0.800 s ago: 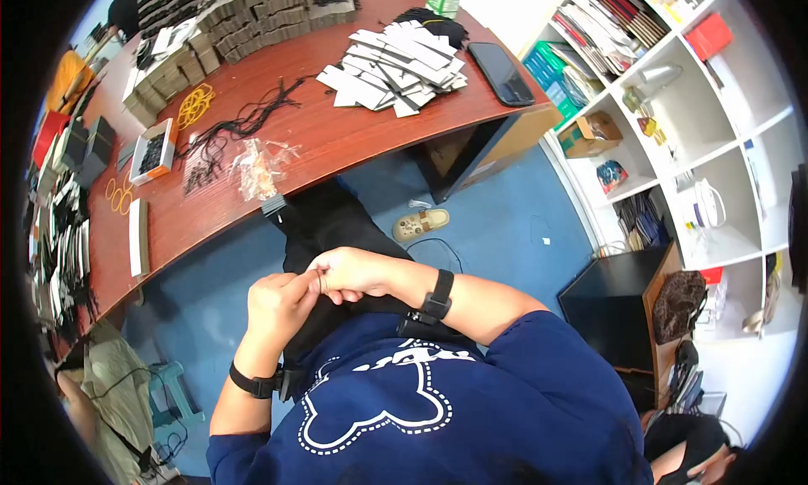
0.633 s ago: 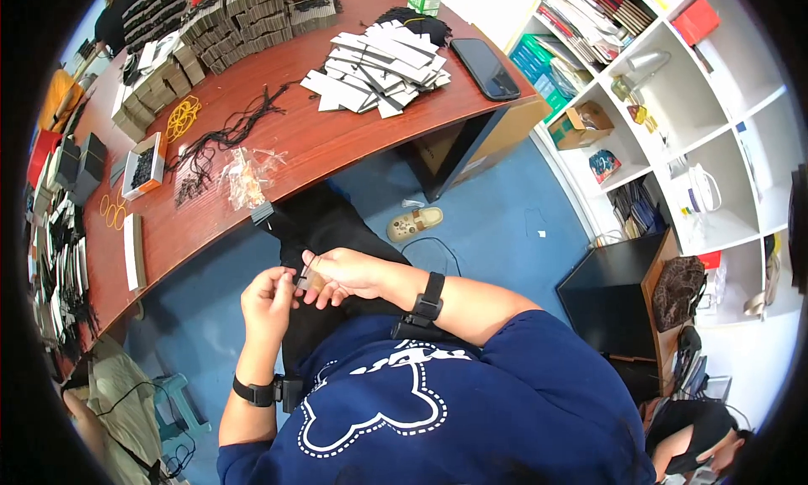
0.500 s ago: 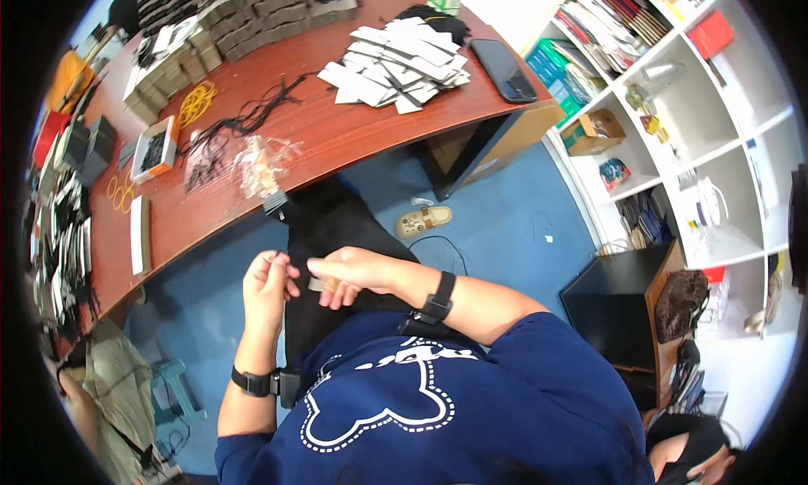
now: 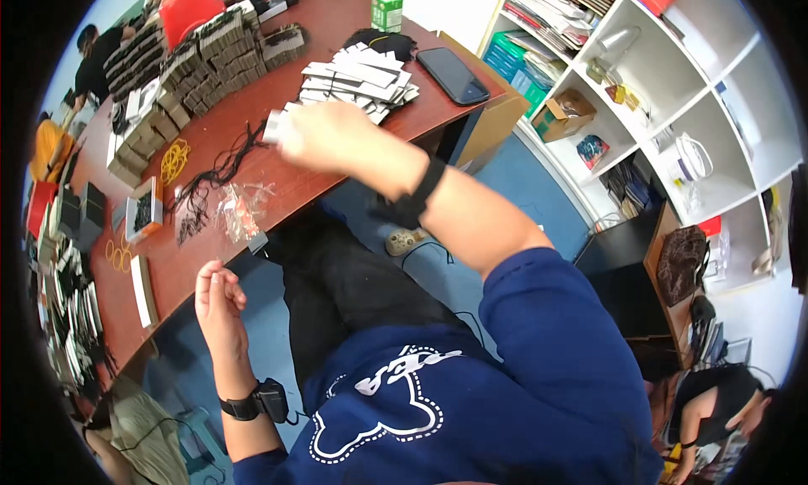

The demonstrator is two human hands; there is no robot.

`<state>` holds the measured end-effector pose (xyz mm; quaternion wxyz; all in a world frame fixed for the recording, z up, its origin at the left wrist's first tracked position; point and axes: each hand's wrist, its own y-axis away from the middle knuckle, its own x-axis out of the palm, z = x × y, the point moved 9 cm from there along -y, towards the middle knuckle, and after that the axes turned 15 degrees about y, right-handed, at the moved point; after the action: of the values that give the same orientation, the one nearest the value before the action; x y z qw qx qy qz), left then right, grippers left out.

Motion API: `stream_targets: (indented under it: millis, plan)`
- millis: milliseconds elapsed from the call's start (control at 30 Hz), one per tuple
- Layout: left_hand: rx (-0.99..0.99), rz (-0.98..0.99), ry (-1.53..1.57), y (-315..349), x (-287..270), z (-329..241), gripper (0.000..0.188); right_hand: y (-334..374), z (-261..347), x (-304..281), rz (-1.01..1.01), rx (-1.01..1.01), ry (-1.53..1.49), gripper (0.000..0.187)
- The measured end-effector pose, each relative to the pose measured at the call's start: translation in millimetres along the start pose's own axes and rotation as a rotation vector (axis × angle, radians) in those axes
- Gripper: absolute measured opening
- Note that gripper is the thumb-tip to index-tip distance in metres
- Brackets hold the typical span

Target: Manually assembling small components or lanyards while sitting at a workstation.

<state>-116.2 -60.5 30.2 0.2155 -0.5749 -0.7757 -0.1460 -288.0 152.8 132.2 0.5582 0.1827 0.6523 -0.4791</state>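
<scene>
My right hand [image 4: 330,136] is stretched over the desk [image 4: 290,186], smeared by motion, and closed on a small white card [image 4: 273,128] at its fingertips. Close by its far side lies a pile of white cards [image 4: 358,74], with a dark cord across some of them. My left hand [image 4: 220,296] hovers off the desk's near edge, fingers curled together; whatever it may hold is hidden. Loose black cords [image 4: 220,172] lie left of my right hand. A clear plastic bag with small scraps [image 4: 240,212] sits nearer the edge.
Stacked grey bundles [image 4: 202,73] line the far left of the desk. Yellow bands [image 4: 175,161], a small box of black pieces [image 4: 145,212] and a white strip [image 4: 144,291] lie left. A phone [image 4: 454,75] rests right of the pile. White shelves [image 4: 665,73] stand at the right.
My right hand has moved away from my left, out over the desk toward the card pile, with the white card in it. My left hand has shifted left and slightly down.
</scene>
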Motion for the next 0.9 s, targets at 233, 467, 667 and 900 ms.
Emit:
stream_targets:
  millis: [233,467,667,900]
  plan:
    - [-0.151,-0.045,-0.187,10.9,-23.5,11.2,0.009,-4.0,19.1,-37.0,0.003,-0.081,0.045,0.030]
    - [-0.058,-0.084,-0.290,5.2,-55.3,-13.9,0.012,113.6,215.9,-158.9,0.131,-1.091,-0.692,0.025]
    - [0.493,-0.263,-0.951,-5.9,-91.5,-114.2,0.020,133.3,220.9,-156.9,0.429,-1.026,-0.611,0.030]
    - [0.313,-0.509,-1.593,-52.6,-160.6,-147.8,0.039,154.7,187.9,-162.2,0.560,-1.316,-0.792,0.020]
